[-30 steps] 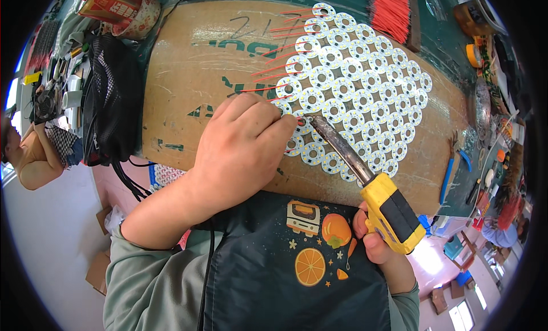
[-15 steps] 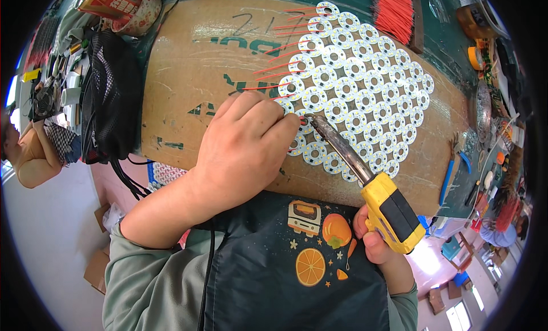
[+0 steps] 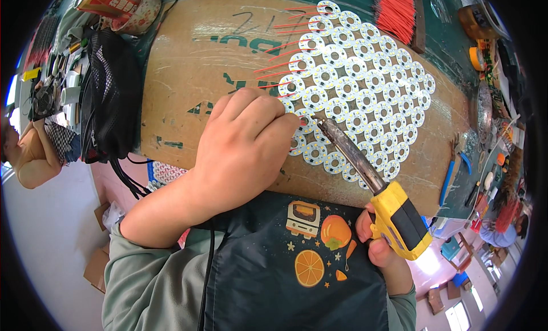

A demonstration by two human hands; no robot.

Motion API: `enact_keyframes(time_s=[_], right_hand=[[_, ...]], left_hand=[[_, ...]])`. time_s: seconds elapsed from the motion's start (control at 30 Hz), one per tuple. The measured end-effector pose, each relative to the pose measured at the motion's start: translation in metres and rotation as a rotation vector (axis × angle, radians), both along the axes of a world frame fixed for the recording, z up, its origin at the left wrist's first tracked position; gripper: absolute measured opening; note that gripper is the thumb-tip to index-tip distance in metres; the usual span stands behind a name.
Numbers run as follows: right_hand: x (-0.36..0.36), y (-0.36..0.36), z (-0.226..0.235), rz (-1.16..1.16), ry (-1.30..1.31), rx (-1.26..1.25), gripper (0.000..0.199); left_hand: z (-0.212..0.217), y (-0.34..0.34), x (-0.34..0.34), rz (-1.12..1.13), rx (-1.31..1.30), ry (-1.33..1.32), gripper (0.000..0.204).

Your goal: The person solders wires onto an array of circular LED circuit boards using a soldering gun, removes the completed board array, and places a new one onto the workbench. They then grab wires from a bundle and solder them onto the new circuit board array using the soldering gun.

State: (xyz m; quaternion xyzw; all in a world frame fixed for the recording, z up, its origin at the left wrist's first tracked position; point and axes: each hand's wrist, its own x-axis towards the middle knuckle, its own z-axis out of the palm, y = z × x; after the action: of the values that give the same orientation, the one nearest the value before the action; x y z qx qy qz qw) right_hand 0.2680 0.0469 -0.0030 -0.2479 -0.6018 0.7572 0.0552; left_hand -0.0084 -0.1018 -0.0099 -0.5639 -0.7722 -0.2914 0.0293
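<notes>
Round white LED boards (image 3: 355, 121) lie joined in a slanting sheet of rows on a brown cardboard panel (image 3: 188, 63). Thin red wires (image 3: 279, 47) stick out leftward from the boards along the left edge. My left hand (image 3: 242, 145) is closed over that edge's lower end, pinching a red wire whose end barely shows at the fingertips; the fingers hide the boards beneath. With my right hand (image 3: 374, 239) I grip a yellow and black soldering gun (image 3: 402, 220) by its handle. Its dark tip sits just right of my left fingertips, over the boards.
Behind the sheet lies a bundle of red wires (image 3: 394, 14). Blue-handled pliers (image 3: 448, 180) rest at the right, with an orange tape roll (image 3: 475, 58) farther back. A black mesh bag (image 3: 111, 97) hangs at the left, below a patterned tin (image 3: 134, 11). Another person (image 3: 37, 148) sits far left.
The soldering gun has drawn back slightly to the right and down, its tip moving away from my left fingertips. My left hand has barely shifted.
</notes>
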Motion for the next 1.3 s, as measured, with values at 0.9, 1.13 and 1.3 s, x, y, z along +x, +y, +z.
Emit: enact_keyframes(time_s=[0.9,1.13,1.3], right_hand=[[0.009,0.001,-0.005,0.062,-0.054,0.154,0.027],[0.007,0.0,0.001,-0.035,0.03,-0.052,0.03],[0.001,0.003,0.009,0.011,-0.013,-0.098,0.086]], left_hand=[[0.002,-0.001,0.006,-0.062,-0.046,-0.086,0.033],[0.003,-0.002,0.006,-0.066,-0.065,-0.099,0.032],[0.005,-0.004,0.004,-0.099,-0.061,-0.133,0.031]])
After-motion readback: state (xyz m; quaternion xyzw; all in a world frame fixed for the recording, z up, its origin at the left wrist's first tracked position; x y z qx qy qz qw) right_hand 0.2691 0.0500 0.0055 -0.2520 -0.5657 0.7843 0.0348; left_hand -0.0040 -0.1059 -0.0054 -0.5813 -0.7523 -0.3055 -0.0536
